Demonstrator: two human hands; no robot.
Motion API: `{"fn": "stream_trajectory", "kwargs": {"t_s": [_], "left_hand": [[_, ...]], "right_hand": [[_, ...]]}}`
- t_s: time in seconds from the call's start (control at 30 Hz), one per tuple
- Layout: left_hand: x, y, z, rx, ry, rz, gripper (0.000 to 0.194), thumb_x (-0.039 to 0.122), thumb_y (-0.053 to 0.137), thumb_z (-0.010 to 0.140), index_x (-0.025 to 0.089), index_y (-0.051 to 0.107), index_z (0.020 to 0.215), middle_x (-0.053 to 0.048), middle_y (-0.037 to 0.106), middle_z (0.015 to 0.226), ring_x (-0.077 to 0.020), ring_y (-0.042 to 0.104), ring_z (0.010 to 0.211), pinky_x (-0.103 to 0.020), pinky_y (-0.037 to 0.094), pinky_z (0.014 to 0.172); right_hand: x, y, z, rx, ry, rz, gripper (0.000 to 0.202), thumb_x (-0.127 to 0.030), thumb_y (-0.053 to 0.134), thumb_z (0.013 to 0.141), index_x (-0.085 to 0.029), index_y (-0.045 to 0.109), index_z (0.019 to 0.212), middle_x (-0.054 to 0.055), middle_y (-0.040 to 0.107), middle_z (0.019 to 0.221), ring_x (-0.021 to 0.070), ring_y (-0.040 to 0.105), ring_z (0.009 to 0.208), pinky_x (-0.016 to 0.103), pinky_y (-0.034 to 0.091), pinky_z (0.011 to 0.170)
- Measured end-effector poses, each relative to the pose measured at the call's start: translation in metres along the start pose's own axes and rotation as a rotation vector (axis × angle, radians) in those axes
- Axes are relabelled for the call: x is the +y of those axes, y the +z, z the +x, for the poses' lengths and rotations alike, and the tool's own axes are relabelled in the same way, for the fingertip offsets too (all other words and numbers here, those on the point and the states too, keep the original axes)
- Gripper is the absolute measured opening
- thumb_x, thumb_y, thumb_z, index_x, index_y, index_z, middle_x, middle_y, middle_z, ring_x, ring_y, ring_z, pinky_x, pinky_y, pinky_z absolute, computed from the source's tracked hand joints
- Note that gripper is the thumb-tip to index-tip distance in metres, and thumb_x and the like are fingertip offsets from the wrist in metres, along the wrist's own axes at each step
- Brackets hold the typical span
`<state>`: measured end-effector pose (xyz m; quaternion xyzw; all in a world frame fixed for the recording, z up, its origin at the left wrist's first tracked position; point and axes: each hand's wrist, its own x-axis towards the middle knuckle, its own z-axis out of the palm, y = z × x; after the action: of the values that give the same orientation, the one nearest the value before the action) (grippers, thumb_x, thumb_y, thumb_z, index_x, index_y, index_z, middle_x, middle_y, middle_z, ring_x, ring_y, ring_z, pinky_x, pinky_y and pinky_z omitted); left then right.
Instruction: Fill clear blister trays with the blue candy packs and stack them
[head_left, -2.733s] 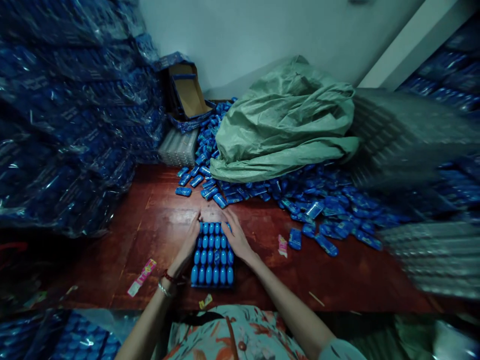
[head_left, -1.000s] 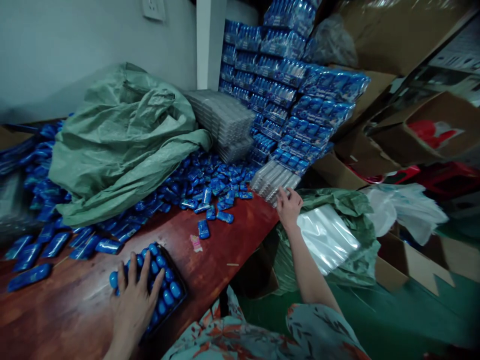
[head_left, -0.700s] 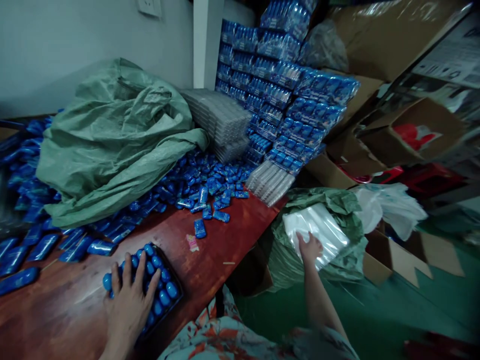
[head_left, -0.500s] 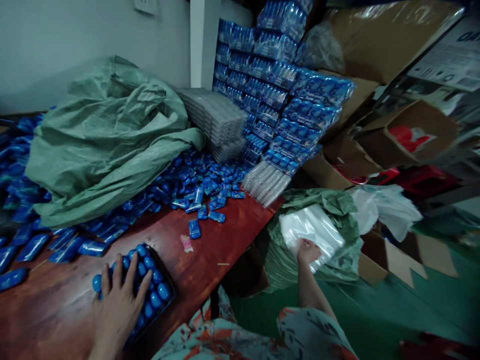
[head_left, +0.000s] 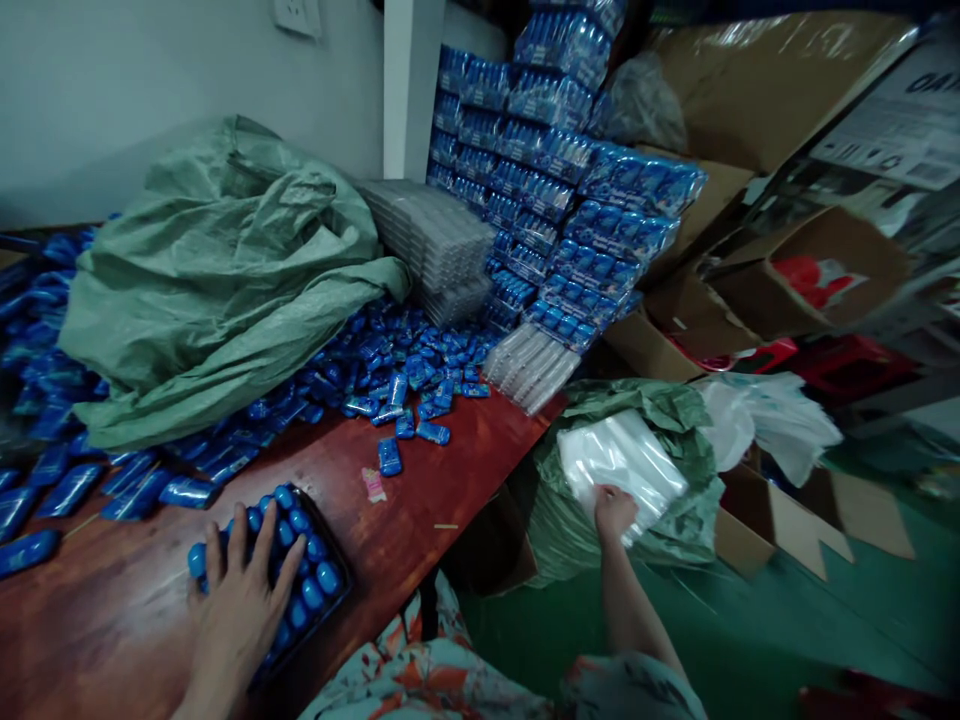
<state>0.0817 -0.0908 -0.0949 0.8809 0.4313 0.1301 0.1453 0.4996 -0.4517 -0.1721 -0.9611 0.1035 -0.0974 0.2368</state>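
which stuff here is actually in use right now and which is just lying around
In hand:
- left hand flat on the filled tray of blue pieces
- right hand at the stack of clear plastic bags

Lying about:
- green sack
- loose blue packets
- pink wrapper
- cardboard boxes

Blue packets (head_left: pixel 405 375) are lying far on the reddish-brown table (head_left: pixel 420 500); a pale green sack (head_left: pixel 217 280) is showing left, clear bags (head_left: pixel 622 460) right.
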Motion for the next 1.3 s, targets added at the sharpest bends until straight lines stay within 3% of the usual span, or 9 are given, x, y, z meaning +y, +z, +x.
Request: {"fn": "stream_trajectory", "kwargs": {"t_s": [0.17, 0.27, 0.4, 0.53, 0.7, 0.9, 0.97, 1.1, 1.3], "left_hand": [[-0.001, -0.007, -0.002, 0.036, -0.082, 0.011, 0.059, 0.047, 0.025, 0.092, 0.020, 0.026, 0.145, -0.015, 0.018, 0.154, -0.0361, 0.002, 0.143, -0.070, 0.010, 0.103], [-0.002, -0.018, -0.001, 0.067, 0.032, -0.059, 0.062, 0.047, 0.026, 0.093, 0.022, 0.017, 0.148, -0.014, 0.010, 0.156, -0.0332, 0.001, 0.143, -0.065, 0.012, 0.107], [0.025, -0.035, 0.001, 0.204, 0.403, -0.048, 0.085, 0.054, 0.044, 0.085, 0.018, 0.002, 0.149, -0.018, 0.005, 0.155, -0.0348, 0.006, 0.143, -0.057, 0.017, 0.110], [0.075, -0.049, 0.004, 0.252, 0.722, 0.110, 0.085, 0.037, 0.054, 0.084, 0.016, 0.003, 0.148, -0.020, 0.016, 0.153, -0.0352, 0.010, 0.142, -0.061, 0.006, 0.110], [0.082, -0.084, 0.018, 0.034, 0.716, 0.028, 0.065, 0.003, 0.033, 0.083, 0.008, 0.019, 0.146, -0.015, 0.061, 0.124, -0.0205, 0.054, 0.118, -0.046, 0.027, 0.110], [0.035, -0.184, 0.042, -0.411, 0.511, -0.553, 0.032, 0.017, 0.040, 0.088, 0.020, 0.064, 0.110, -0.005, 0.070, 0.104, -0.0174, 0.063, 0.094, -0.027, 0.049, 0.083], [0.022, -0.206, 0.051, -0.453, 0.400, -0.711, 0.025, 0.027, 0.045, 0.088, 0.017, 0.067, 0.094, -0.003, 0.070, 0.087, -0.0162, 0.062, 0.080, -0.024, 0.049, 0.071], [0.001, -0.218, 0.068, -0.151, 0.124, -0.815, 0.023, 0.036, 0.057, 0.078, 0.014, 0.056, 0.071, 0.002, 0.056, 0.061, -0.0098, 0.049, 0.056, -0.019, 0.038, 0.052], [-0.016, -0.215, 0.066, 0.179, 0.157, -0.460, 0.024, 0.032, 0.067, 0.071, 0.017, 0.049, 0.077, 0.007, 0.047, 0.061, -0.0082, 0.042, 0.055, -0.019, 0.029, 0.051]], "right_hand": [[-0.042, -0.036, 0.011, -0.034, -0.051, 0.022, 0.040, -0.039, 0.033, 0.083, -0.015, 0.060, 0.066, 0.015, 0.061, 0.065, 0.0313, 0.058, 0.078, 0.041, 0.040, 0.069], [-0.083, -0.060, -0.004, -0.232, -0.194, 0.070, 0.037, -0.041, 0.038, 0.083, -0.019, 0.055, 0.059, 0.008, 0.057, 0.053, 0.0235, 0.056, 0.061, 0.034, 0.040, 0.062], [-0.161, -0.087, -0.090, -0.609, -0.483, 0.166, 0.035, -0.047, 0.047, 0.082, -0.020, 0.056, 0.062, -0.001, 0.055, 0.050, 0.0145, 0.051, 0.050, 0.025, 0.038, 0.055], [-0.247, -0.127, -0.189, -1.098, -1.217, 0.117, 0.028, -0.035, 0.042, 0.090, -0.019, 0.060, 0.075, 0.002, 0.065, 0.073, 0.0135, 0.055, 0.067, 0.024, 0.035, 0.063], [-0.327, -0.164, -0.223, -1.107, -1.558, -0.051, 0.027, -0.029, 0.036, 0.094, -0.017, 0.058, 0.086, 0.003, 0.062, 0.076, 0.0128, 0.053, 0.065, 0.024, 0.031, 0.060], [-0.397, -0.191, -0.227, -1.443, -1.808, 0.016, 0.037, -0.049, 0.062, 0.080, -0.019, 0.053, 0.101, -0.008, 0.052, 0.063, 0.0097, 0.044, 0.057, 0.020, 0.029, 0.054], [-0.413, -0.190, -0.241, -1.448, -1.902, 0.057, 0.036, -0.049, 0.062, 0.080, -0.018, 0.055, 0.097, -0.008, 0.049, 0.059, 0.0092, 0.041, 0.055, 0.020, 0.027, 0.053], [-0.441, -0.172, -0.276, -1.241, -2.040, 0.238, 0.033, -0.041, 0.044, 0.093, -0.016, 0.058, 0.076, -0.005, 0.047, 0.059, 0.0087, 0.037, 0.055, 0.021, 0.024, 0.054], [-0.462, -0.157, -0.309, -0.884, -2.061, 0.316, 0.030, -0.043, 0.054, 0.087, -0.016, 0.062, 0.077, -0.004, 0.051, 0.056, 0.0094, 0.042, 0.053, 0.021, 0.023, 0.053]]}}
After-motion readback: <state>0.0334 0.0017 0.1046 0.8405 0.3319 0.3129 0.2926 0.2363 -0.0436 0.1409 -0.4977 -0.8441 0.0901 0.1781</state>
